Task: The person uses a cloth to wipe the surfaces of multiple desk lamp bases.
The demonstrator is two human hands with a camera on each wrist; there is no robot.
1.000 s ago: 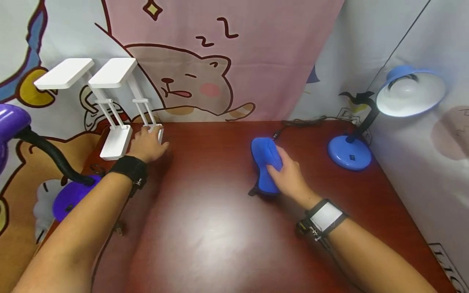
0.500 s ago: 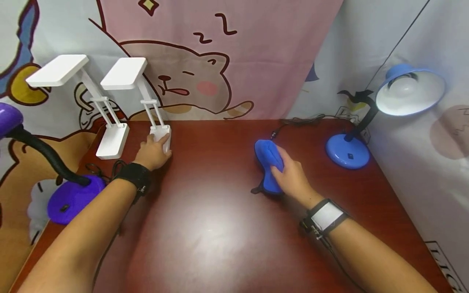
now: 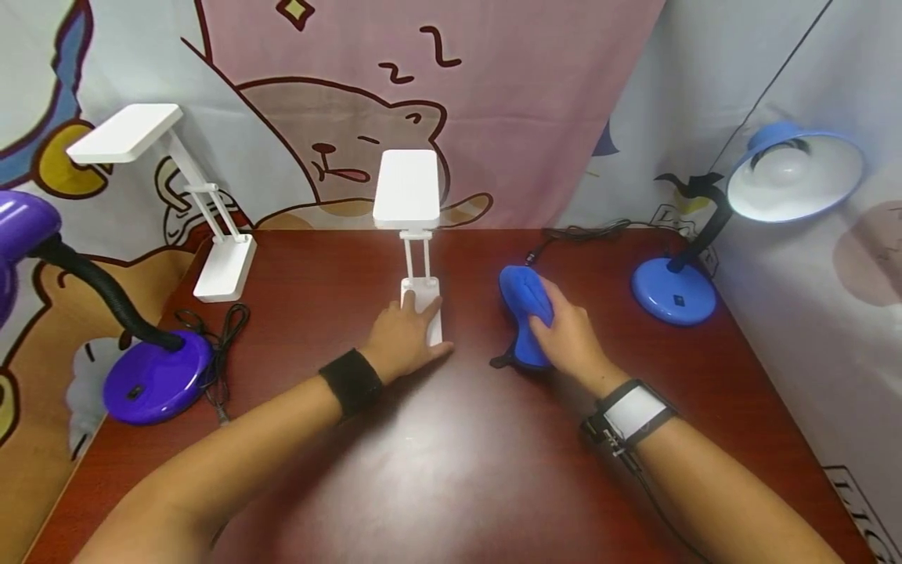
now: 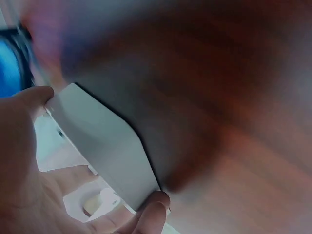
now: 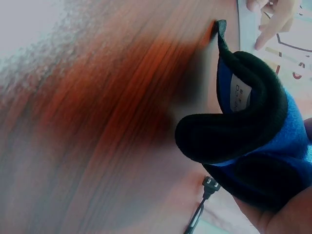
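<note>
My left hand (image 3: 402, 337) grips the base of a white desk lamp (image 3: 406, 190) in the middle of the table. In the left wrist view its thumb and fingers hold opposite edges of the lamp base (image 4: 105, 141). The lamp stands upright, its flat head facing forward. To its right, my right hand (image 3: 574, 337) grips a folded blue padded cloth piece, shaped like a sleep mask (image 3: 523, 305). The right wrist view shows the mask's thick black edging, a small white tag (image 5: 240, 94) and a short dark strap (image 5: 222, 31).
A second white desk lamp (image 3: 224, 266) stands at the back left. Nearer is a purple lamp (image 3: 155, 376) with a coiled cable (image 3: 221, 345). A blue lamp (image 3: 672, 290) stands at the right wall, its cable and plug (image 3: 533, 256) lying behind the mask.
My left hand has brought the white lamp from beside its twin rightward and forward to the table's middle. The right hand keeps holding the mask, shifting slightly right in the head view.
</note>
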